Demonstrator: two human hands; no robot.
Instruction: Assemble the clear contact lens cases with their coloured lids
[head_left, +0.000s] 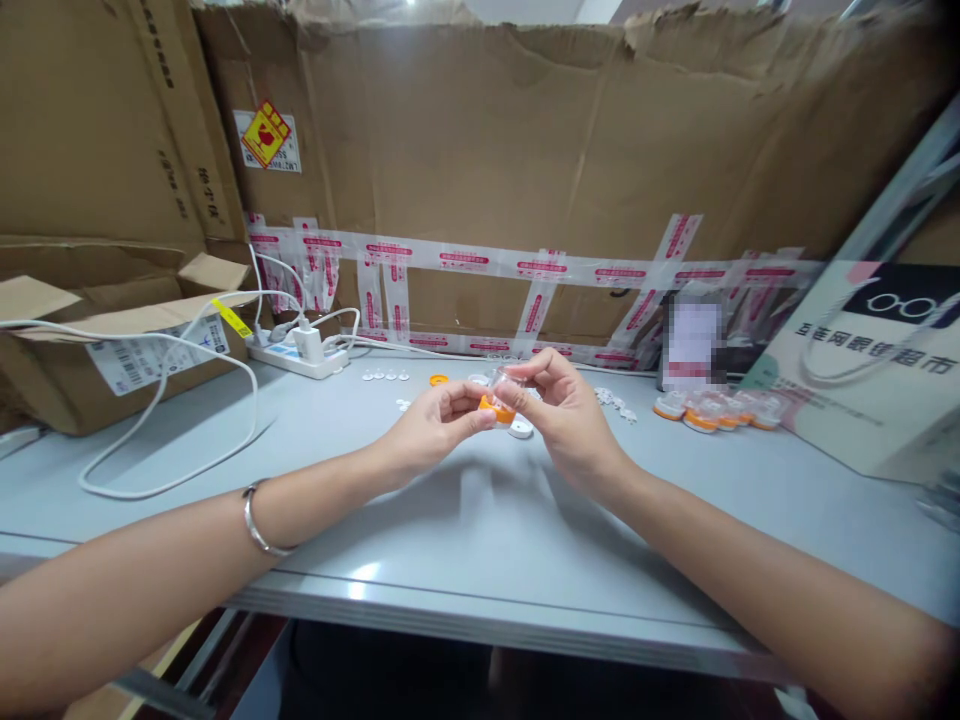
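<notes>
Above the middle of the table, my left hand (431,425) pinches an orange plastic ring-like part (498,410) between thumb and fingers. My right hand (562,412) grips a clear plastic cover (498,380) at the top of the orange part, and the two pieces touch. Fingers hide much of both. Just under my hands lies a white round part (520,429). Beyond my left hand are an orange ring (439,380) and a row of several small white discs (386,376). Small white pieces (615,403) lie scattered past my right hand.
Several orange-and-white round cases (720,410) are grouped at the right, before an upright phone (691,345) and a paper bag (877,370). A power strip (300,352) with a looping white cable (169,495) and an open carton (112,340) stand left. Cardboard (480,150) walls the back.
</notes>
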